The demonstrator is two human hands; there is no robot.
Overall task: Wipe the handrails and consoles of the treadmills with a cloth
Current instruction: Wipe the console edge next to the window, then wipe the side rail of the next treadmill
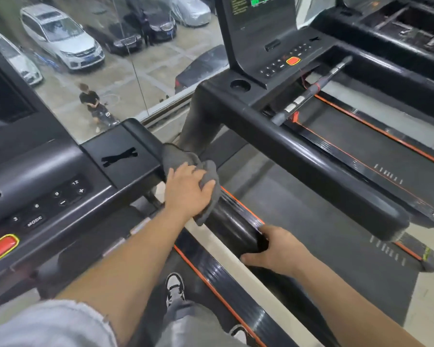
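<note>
1. grey crumpled cleaning cloth [179,156] sits bunched over the top of the glossy black rounded handrail [229,222], right where the rail meets the dark console deck with its number keys [60,176]. the left hand [187,190] covers it, fingers close together and curled down over the fabric, clamping it to the rail.
2. the right hand [280,249] is further back near the rail's free end. its fingers wrap over the top and the thumb lies along the near side, gripping bare rail and no cloth.
3. to do this stroke well, i'd wrap the cloth round the rail rather than riding only the top, so the underside and outer face get wiped too.
4. pull in one long pass from the console joint toward the free end. the right hand will need to lift off before the cloth reaches it, or that patch gets skipped.
5. a loose tail of cloth hangs off the outer side. tucking it into the palm would keep it from dragging.
6. by my reckoning the deck and keys are yet to be done. the neighbouring treadmill's long black handrail [311,169] is well apart, waiting its turn.
</note>
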